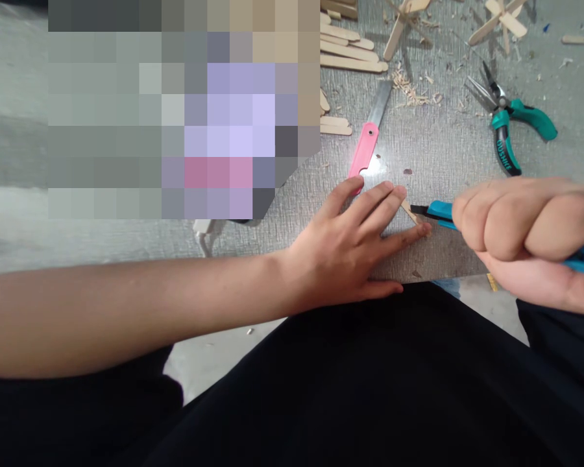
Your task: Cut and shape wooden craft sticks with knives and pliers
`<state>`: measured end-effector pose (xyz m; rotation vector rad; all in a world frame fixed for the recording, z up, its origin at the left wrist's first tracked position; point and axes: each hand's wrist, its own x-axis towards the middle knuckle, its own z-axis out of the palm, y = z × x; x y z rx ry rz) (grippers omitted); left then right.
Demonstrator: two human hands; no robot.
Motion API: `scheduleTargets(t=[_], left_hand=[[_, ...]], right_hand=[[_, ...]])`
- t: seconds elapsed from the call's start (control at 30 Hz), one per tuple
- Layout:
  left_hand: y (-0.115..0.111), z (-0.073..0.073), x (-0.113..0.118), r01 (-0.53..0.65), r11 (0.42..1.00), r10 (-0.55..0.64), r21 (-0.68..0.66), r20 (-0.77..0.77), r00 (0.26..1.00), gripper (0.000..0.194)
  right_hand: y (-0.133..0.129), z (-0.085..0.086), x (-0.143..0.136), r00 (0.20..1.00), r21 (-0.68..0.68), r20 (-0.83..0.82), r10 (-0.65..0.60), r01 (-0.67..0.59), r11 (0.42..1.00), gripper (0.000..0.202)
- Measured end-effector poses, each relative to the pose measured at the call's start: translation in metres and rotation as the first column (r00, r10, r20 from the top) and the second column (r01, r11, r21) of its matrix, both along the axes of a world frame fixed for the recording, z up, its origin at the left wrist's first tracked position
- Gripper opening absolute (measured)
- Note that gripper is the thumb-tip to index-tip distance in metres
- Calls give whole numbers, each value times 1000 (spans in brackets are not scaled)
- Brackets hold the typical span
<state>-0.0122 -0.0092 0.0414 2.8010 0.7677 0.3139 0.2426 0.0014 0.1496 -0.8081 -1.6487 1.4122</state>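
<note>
My left hand (353, 240) lies with spread fingers near the table edge, its fingertips pressing a small wooden stick (409, 210) against the tabletop. Part of the stick is hidden under the fingers. At the right, my right hand (530, 237) is wrapped round a blue utility knife (440, 213). The knife's dark blade points left and meets the stick between my left fingertips. A pink folding saw (365, 148) lies just beyond my left hand, its metal blade extended away from me and its handle end close to the fingers.
Green-handled pliers (503, 117) rest at the right back. Popsicle sticks (348, 55), crossed stick pieces (503, 18) and wood shavings (409, 91) lie farther back on the grey table (433, 146). A blurred, pixelated area covers the upper left.
</note>
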Motion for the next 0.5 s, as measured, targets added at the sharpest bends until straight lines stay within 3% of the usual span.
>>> scheduleTargets(t=[0.13, 0.27, 0.5], left_hand=[[-1, 1, 0, -4, 1000, 3, 17, 25, 1000, 110], [-2, 2, 1, -8, 1000, 7, 13, 24, 1000, 108], [-2, -2, 1, -1, 1000, 0, 26, 46, 999, 107]], right_hand=[[-9, -16, 9, 995, 143, -24, 96, -91, 986, 62], [-13, -24, 15, 991, 179, -40, 126, -117, 977, 56], [-9, -18, 4, 991, 91, -100, -87, 96, 991, 65]])
